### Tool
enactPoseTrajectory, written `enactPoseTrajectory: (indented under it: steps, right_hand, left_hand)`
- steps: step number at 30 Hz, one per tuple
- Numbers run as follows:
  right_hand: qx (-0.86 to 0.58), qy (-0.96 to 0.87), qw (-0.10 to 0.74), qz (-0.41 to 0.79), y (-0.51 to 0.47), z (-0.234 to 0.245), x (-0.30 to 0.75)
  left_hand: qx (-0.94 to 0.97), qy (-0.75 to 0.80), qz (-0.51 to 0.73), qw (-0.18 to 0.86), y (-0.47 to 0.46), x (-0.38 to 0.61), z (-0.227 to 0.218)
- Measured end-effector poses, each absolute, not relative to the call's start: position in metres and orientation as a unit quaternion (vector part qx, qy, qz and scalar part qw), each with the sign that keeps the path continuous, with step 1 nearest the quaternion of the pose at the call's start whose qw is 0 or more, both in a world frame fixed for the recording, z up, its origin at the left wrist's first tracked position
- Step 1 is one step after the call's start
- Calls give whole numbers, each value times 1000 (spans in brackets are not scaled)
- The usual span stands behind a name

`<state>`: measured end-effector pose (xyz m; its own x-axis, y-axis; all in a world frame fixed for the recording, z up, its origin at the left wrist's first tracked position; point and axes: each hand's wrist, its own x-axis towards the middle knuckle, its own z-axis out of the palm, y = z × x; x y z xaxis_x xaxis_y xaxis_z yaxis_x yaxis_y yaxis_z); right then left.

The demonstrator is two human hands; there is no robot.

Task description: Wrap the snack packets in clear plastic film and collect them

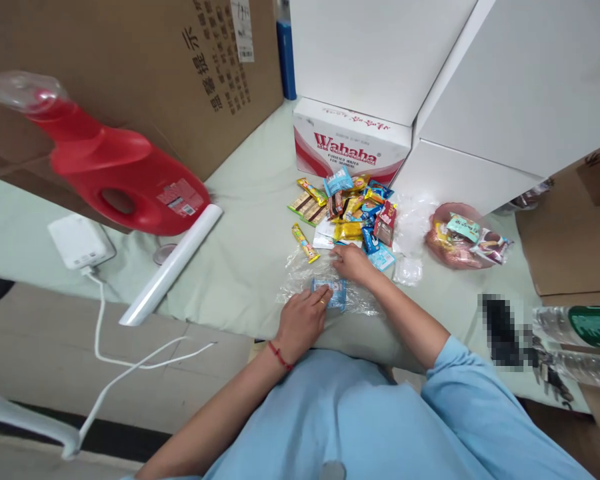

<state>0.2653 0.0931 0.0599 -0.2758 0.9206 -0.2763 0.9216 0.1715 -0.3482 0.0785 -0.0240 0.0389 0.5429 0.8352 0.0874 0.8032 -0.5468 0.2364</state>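
My left hand, with a ring and a red bracelet, rests over a small blue snack packet. Its fingers are bent onto the packet's left side. Under the packet a clear plastic bag lies spread on the pale green cloth. At the bag's far edge is my right hand, fingers curled together in a pinch; whatever lies between the fingertips is hidden. Just beyond it is a pile of wrapped snacks in yellow, blue and red. One yellow snack stick lies left of the pile.
Behind the snacks stands a Wahaha water carton. To the right are crumpled clear bags, a red bag of snacks and water bottles. Leftward lie a red jug, a white tube and a white power bank.
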Motion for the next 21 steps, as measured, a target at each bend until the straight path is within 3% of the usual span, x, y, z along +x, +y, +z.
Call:
enactPoseTrajectory:
  steps: [4, 7, 11, 15, 18, 21]
  right_hand:
    - [525, 810, -10, -259, 69, 74, 271]
    - [452, 866, -3, -215, 29, 73, 270]
    - [453, 877, 10, -158, -15, 61, 269]
    - [466, 878, 13, -111, -31, 47, 265]
    - [471, 877, 9, -98, -34, 44, 258]
    - [470, 876, 7, -103, -35, 47, 252]
  left_hand:
    - [872, 468, 98, 103, -23, 78, 35]
    - [864, 471, 107, 143, -20, 75, 32]
    - [826, 419, 210, 313, -19, 58, 25]
    - [614, 483, 380, 495, -19, 31, 22]
    - [423, 622, 480, 451, -6, 22, 24]
    - [409, 705, 459, 352, 17, 24, 30]
